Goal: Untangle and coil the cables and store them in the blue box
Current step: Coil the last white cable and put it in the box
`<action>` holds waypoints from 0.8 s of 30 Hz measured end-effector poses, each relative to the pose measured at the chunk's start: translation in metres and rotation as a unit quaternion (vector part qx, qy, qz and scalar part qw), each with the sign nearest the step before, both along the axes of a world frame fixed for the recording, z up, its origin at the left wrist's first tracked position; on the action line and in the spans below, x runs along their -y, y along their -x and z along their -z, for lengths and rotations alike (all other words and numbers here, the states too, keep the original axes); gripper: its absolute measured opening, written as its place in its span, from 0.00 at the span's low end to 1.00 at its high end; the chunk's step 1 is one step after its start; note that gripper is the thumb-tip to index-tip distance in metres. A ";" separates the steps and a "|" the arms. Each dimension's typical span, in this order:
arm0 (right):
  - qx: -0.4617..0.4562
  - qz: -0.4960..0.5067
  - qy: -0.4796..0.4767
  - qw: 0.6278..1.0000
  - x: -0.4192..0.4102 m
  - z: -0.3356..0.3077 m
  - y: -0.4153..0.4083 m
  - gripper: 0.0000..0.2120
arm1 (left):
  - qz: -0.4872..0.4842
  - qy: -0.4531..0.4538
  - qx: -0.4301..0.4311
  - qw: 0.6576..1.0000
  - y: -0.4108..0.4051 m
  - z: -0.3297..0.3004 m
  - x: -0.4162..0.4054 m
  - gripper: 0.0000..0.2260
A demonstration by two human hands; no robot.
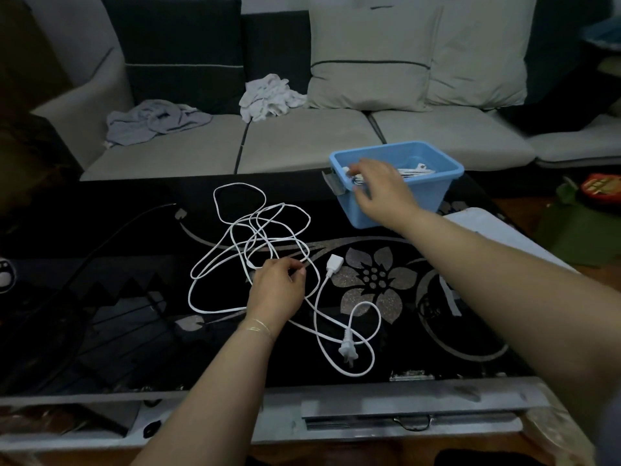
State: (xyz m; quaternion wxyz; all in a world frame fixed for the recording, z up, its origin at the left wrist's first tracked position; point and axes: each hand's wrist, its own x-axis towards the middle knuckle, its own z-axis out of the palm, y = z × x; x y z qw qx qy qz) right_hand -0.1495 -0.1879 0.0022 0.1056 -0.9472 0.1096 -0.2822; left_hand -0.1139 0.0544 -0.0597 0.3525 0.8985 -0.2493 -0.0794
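Observation:
A tangled white cable (235, 237) sprawls in loops over the black glass table (470, 331); its socket end (334, 264) and its plug (347, 348) lie toward the front right. My left hand (277, 290) rests on the tangle and pinches a strand of it between thumb and fingers. The blue box (433, 190) stands at the table's far right with white cables (415, 170) inside. My right hand (379, 193) hovers over the box's near left rim, fingers loosely spread and holding nothing.
A black cable (111, 230) with a small connector (180, 214) runs across the table's left side. A white sheet (484, 223) lies right of the box. Behind the table stands a grey sofa (302, 142) with cushions and crumpled cloths (268, 95).

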 end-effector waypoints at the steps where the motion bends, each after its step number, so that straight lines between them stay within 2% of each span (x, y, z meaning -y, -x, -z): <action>1: 0.004 -0.019 0.001 1.000 -0.010 0.007 0.006 0.14 | 0.004 -0.017 0.001 1.000 0.000 0.001 0.000 0.12; 5: -0.004 -0.081 -0.016 0.997 -0.053 0.029 0.025 0.13 | 0.040 -0.090 -0.018 0.995 0.000 0.002 -0.002 0.21; 8: -0.038 -0.065 -0.054 0.996 -0.080 0.041 0.036 0.11 | 0.054 -0.099 -0.038 0.993 -0.001 0.004 -0.006 0.26; 12: -0.240 0.010 -0.166 0.957 -0.103 0.053 0.050 0.18 | 0.036 -0.102 -0.016 0.994 -0.003 0.007 -0.012 0.24; 14: -0.273 0.018 -0.162 0.948 -0.110 0.055 0.059 0.22 | 0.029 -0.098 0.002 0.995 -0.005 0.010 -0.014 0.21; 16: -0.273 0.025 -0.143 0.951 -0.117 0.052 0.068 0.21 | 0.025 -0.081 0.002 0.996 -0.005 0.010 -0.016 0.18; 19: -0.312 0.029 -0.102 0.944 -0.121 0.045 0.078 0.11 | 0.034 -0.079 0.025 0.996 -0.001 0.009 -0.017 0.18; 22: -0.416 -0.012 -0.061 0.907 -0.122 0.041 0.090 0.18 | 0.073 -0.121 0.040 0.989 0.002 0.010 -0.020 0.19; 24: -0.431 -0.030 -0.030 0.901 -0.122 0.040 0.099 0.18 | 0.084 -0.138 0.044 0.986 0.004 0.009 -0.022 0.17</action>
